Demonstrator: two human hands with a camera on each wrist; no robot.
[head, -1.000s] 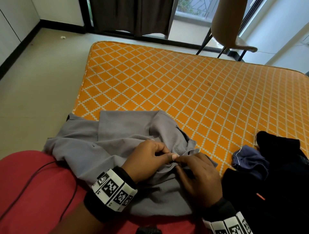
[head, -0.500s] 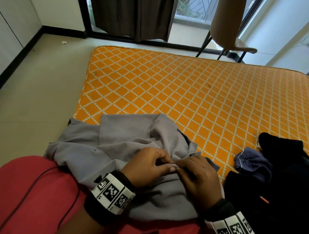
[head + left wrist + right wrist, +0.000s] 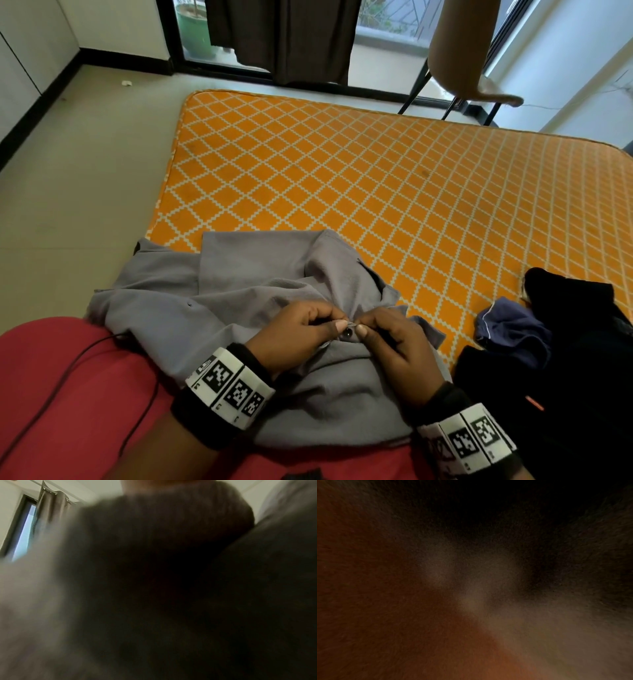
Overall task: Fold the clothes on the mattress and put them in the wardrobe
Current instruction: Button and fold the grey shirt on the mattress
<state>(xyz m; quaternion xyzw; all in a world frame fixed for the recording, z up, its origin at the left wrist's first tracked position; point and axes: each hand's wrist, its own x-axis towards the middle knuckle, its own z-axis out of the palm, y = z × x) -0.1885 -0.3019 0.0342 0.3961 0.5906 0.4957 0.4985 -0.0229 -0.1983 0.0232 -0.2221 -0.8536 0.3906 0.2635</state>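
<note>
**Both hands pinch grey shirt at its button**

The left hand (image 3: 294, 337) and right hand (image 3: 397, 342) meet thumb to thumb, each pinching the grey shirt (image 3: 239, 294) beside a dark button (image 3: 348, 331). The shirt spreads from the lap onto the orange mattress (image 3: 342, 178); dark clothes (image 3: 565, 342) lie right.

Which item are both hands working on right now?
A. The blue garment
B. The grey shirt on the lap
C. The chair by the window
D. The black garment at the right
B: the left hand and right hand both pinch the grey shirt at a dark button.
</note>
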